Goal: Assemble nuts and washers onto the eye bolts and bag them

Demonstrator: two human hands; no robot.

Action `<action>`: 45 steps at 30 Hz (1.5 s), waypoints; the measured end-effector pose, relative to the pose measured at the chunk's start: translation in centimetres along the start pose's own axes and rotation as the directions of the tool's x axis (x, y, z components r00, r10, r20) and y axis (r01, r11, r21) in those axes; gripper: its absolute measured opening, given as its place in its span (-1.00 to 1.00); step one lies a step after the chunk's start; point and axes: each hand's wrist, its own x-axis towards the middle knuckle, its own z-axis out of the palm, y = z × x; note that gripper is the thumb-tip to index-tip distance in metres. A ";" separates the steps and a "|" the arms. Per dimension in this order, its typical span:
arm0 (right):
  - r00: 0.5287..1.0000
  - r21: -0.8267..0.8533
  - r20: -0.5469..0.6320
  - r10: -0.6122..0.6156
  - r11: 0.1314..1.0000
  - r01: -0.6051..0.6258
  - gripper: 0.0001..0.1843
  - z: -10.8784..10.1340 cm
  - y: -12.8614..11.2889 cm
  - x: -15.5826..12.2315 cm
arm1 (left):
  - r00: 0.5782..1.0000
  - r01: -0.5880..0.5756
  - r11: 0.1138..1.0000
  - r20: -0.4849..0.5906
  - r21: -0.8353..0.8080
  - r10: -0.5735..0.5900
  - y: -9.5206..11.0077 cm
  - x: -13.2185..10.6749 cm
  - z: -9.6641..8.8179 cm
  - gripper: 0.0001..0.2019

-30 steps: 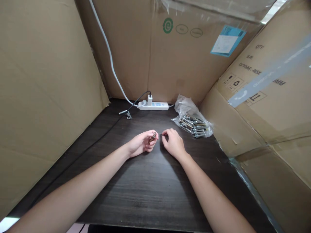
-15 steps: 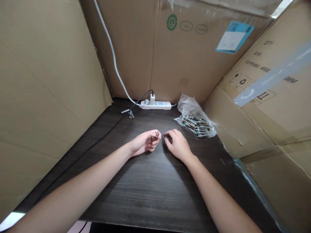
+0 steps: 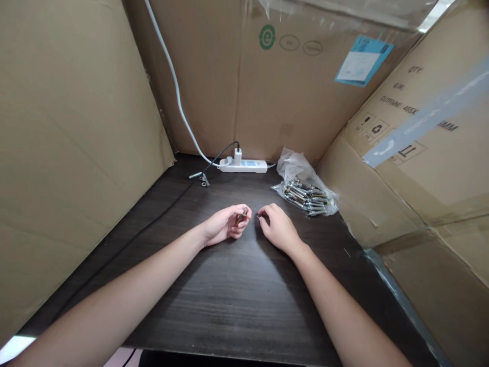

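Near the table's middle, my left hand [image 3: 223, 227] is closed around a brass-coloured expansion bolt [image 3: 241, 218], its end poking up past the thumb. A short gap to the right, my right hand [image 3: 280, 229] hovers low over the dark tabletop, palm down. Thumb and fingertips there pinch a small ring that looks like a washer [image 3: 259, 216], partly hidden by the fingers. The bolt and the washer are apart. Beyond my right hand lies a clear plastic bag [image 3: 288, 162] with several metal expansion bolts [image 3: 307, 198] in it.
A white power strip [image 3: 252, 166] with a plug and cables sits at the back. Small loose metal parts [image 3: 204, 181] and a metal tube [image 3: 194, 175] lie left of it, by a black cable [image 3: 153, 220]. Cardboard boxes [image 3: 206, 81] wall in the left, back and right.
The washer at my right fingertips has tilted and shows less of its ring. My left hand keeps its hold on the bolt. The whole view has shifted slightly.
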 end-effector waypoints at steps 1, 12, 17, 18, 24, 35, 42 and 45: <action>1.000 0.000 -0.002 -0.005 1.000 0.005 -0.86 0.0 0.0 0.0 | 1.000 0.001 1.000 0.002 -0.002 -0.001 0.0 0.0 0.0 -0.88; 0.999 -0.066 -0.016 0.044 0.997 -0.045 -0.92 0.4 -0.3 0.0 | 1.000 0.018 1.000 0.003 -0.008 -0.018 0.1 0.0 0.1 -0.88; 1.000 -0.014 -0.008 0.024 1.000 -0.024 -0.91 -0.2 -0.3 0.0 | 1.000 0.016 1.000 0.004 -0.009 -0.016 0.2 0.0 0.2 -0.87; 1.000 0.009 -0.001 0.008 1.000 -0.008 -0.90 -0.4 -0.3 -0.1 | 1.000 0.017 1.000 0.004 -0.008 -0.017 0.2 0.0 0.2 -0.87; 0.997 0.066 0.028 -0.065 0.996 0.063 -0.87 -1.0 0.0 -0.3 | 1.000 0.016 1.000 0.017 -0.015 -0.016 0.1 0.0 0.1 -0.87; 0.997 -0.012 0.001 -0.077 0.997 0.077 -0.91 -0.8 -0.1 0.3 | 1.000 0.016 1.000 0.022 0.001 -0.016 0.1 0.0 0.0 -0.86; 0.997 -0.067 -0.065 -0.042 0.997 0.038 -0.87 0.2 -0.2 0.8 | 1.000 0.014 1.000 0.018 0.007 -0.015 0.1 0.0 0.1 -0.86; 0.993 -0.054 -0.116 -0.008 0.999 0.002 -0.88 0.3 0.0 1.0 | 1.000 0.016 1.000 0.014 0.017 -0.016 0.0 0.1 0.0 -0.86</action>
